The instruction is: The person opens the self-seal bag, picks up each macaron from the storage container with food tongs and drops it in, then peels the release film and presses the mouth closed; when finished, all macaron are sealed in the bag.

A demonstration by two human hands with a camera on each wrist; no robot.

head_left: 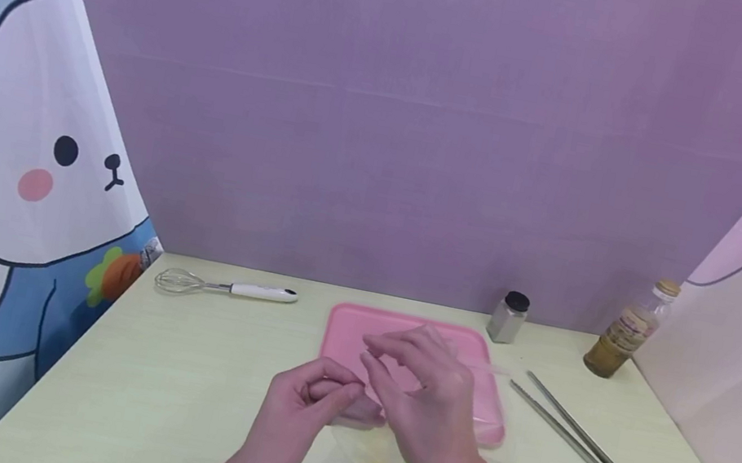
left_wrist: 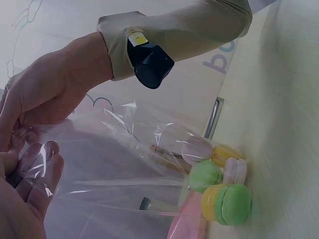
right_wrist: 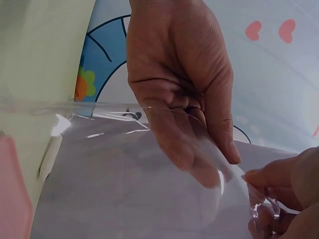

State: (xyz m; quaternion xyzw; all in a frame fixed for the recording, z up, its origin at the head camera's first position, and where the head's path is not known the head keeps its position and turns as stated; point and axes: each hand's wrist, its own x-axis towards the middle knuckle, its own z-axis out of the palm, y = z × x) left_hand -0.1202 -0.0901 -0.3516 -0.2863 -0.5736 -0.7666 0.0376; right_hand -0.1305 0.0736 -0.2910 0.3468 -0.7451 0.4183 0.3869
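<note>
A clear plastic bag [left_wrist: 114,194] hangs upright between both hands, with several green, yellow and pale lilac macarons [left_wrist: 235,205] lying at its bottom. My left hand [head_left: 289,416] pinches one side of the bag's mouth, the fingers behind the film and the thumb in front in the right wrist view. Across from it, my right hand [head_left: 435,396] pinches the bunched film at the other side of the mouth. In the head view the bag is hard to make out, and my right forearm partly hides the macarons.
Behind the hands lies a pink tray [head_left: 347,327]. A whisk [head_left: 234,288] is at the back left. Toward the right are a small black-capped jar [head_left: 508,320], a corked bottle [head_left: 627,335] and metal tongs [head_left: 593,453]. A purple backdrop [head_left: 391,119] rises behind the table.
</note>
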